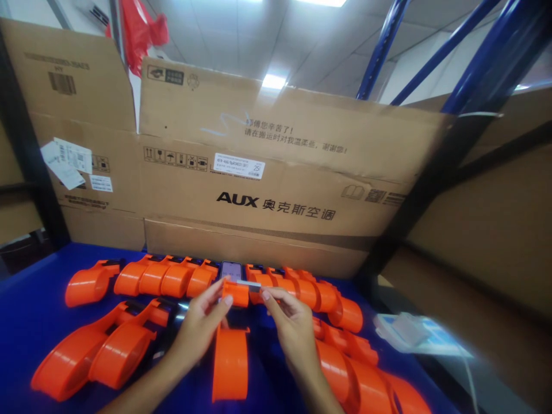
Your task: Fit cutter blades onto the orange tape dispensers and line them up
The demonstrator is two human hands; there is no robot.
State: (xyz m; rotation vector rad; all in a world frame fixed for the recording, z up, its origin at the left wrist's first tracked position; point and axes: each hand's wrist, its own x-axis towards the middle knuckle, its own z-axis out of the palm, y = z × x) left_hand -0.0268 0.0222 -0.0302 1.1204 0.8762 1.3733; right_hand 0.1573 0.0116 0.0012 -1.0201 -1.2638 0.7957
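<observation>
My left hand [207, 319] grips the upper part of an orange plastic piece [231, 365] that looks like a tape dispenser, with a wide ring hanging below the fingers. A small flat grey strip [249, 284], metallic in look, lies against the piece's top edge. Thumb and fingers of my right hand [291, 322] pinch the right end of that strip. Similar orange pieces stand on both sides, such as one at left [121, 353] and one at right [347, 313]; several have black parts on their ends.
A blue surface [26, 305] carries rows of the orange pieces. A phone [232, 270] stands behind my hands. At right lies a clear plastic bag or box [409, 330] with a white cable. A large cardboard sheet [259, 236] walls the back, between dark rack posts [401, 213].
</observation>
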